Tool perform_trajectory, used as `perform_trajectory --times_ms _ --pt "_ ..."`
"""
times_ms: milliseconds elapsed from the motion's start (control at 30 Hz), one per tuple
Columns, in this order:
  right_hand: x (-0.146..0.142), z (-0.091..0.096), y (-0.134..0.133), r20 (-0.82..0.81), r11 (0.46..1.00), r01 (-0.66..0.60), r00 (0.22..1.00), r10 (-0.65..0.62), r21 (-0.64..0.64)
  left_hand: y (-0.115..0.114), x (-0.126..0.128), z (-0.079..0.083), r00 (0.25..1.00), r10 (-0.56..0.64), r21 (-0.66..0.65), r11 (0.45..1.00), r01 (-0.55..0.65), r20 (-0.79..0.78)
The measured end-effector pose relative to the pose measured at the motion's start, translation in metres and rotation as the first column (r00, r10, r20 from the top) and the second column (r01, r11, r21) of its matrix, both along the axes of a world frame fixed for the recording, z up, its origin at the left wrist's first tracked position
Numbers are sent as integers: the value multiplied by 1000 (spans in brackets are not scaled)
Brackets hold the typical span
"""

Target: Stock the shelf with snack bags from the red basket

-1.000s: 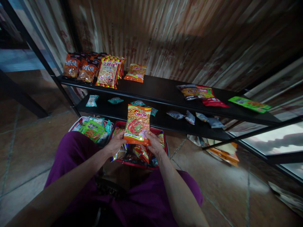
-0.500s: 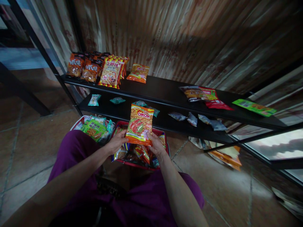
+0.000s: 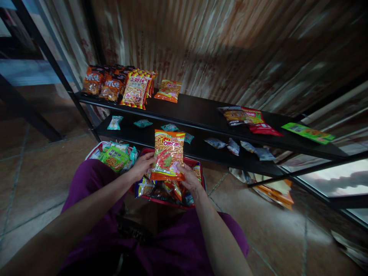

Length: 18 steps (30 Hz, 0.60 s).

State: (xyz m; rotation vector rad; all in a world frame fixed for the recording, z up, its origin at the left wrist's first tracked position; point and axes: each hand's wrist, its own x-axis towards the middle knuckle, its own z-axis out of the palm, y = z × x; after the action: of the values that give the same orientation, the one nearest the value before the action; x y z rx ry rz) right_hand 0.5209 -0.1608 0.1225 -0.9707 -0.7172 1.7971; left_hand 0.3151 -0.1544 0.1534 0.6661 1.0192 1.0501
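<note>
plain purple trousers point(image 3: 86, 186); bare forearms point(image 3: 212, 226); bare hands point(image 3: 189, 178)

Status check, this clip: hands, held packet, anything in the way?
Left hand and right hand gripping orange snack packet by its sides. Printed front facing camera, held over red basket. Black shelf beyond; no obstruction apparent.
</note>
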Motion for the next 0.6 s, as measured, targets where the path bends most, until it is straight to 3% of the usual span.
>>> perform_trajectory --times_ms 233,600 --pt "1 -4 0 2 999 -50 999 50 -2 12 6 4 998 44 -6 999 -44 47" --pt "-3 0 -3 24 997 -74 997 74 -6 16 15 -3 969 235 -127 966 -224 78"
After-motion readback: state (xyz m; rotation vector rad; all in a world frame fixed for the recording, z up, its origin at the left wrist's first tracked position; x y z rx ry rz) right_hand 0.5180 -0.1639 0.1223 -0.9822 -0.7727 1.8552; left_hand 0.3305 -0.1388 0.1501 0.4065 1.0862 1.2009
